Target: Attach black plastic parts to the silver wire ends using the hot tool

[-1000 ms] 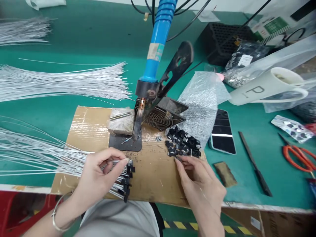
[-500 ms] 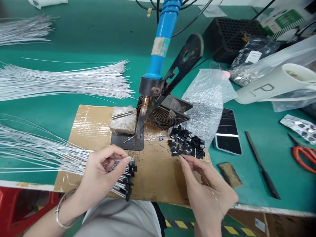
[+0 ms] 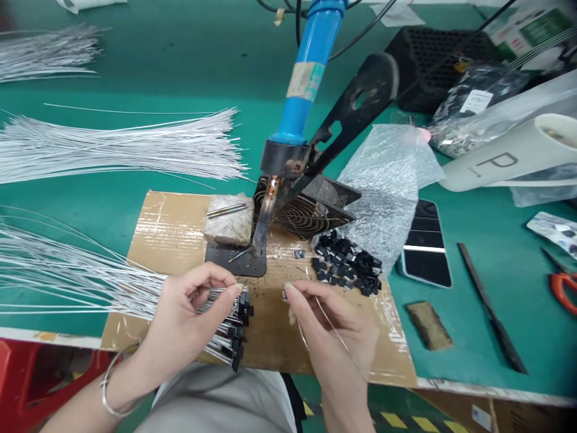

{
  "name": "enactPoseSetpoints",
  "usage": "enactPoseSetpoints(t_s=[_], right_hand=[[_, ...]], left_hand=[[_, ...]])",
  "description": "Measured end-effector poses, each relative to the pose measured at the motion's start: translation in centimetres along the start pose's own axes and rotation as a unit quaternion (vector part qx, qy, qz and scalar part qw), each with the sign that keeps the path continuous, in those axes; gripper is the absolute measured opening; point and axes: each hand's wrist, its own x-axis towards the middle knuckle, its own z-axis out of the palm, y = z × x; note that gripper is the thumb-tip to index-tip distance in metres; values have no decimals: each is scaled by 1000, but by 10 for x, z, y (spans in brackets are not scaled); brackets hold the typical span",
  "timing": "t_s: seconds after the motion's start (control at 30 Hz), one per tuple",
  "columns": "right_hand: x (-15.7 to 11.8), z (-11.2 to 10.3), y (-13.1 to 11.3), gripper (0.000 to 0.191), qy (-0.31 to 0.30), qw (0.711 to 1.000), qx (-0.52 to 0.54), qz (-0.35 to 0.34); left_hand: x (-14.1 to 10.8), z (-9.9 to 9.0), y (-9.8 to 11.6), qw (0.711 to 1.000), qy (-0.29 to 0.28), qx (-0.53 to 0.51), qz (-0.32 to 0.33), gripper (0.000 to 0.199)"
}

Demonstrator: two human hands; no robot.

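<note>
My left hand is closed in a pinch, thumb against forefinger, on a thin white wire beside the wire bundle. Black connectors cap the bundle's right-hand ends, just under my fingers. My right hand pinches a small connector, mostly hidden by its fingertips. A thin silvery strand that looks like solder wire runs through that hand. Behind the hands, the blue-handled soldering iron points its tip down over a dark plate. Loose black connectors lie in a pile beyond my right hand.
Cardboard covers the work spot. A stained block and a fan stand by the iron. More white wires lie behind. At right are bubble wrap, a phone, a file, scissors and a white mug.
My right hand has moved left from the connector pile toward my left hand, with a small connector at its fingertips. My left hand stays almost in place. The view has shifted slightly.
</note>
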Motion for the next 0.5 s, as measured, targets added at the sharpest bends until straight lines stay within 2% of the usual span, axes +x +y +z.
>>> enactPoseSetpoints(t_s=[0.1, 0.2, 0.5], right_hand=[[-2, 8, -7, 6, -38, 998, 35, 37], [-4, 16, -11, 6, -38, 995, 65, 63], [-5, 30, -7, 10, -75, 991, 108, 38]], left_hand=[[0, -1, 2, 1000, 4, 14, 5, 15], [1, -2, 5, 1000, 8, 23, 6, 16], [1, -4, 10, 1000, -25, -14, 12, 12]])
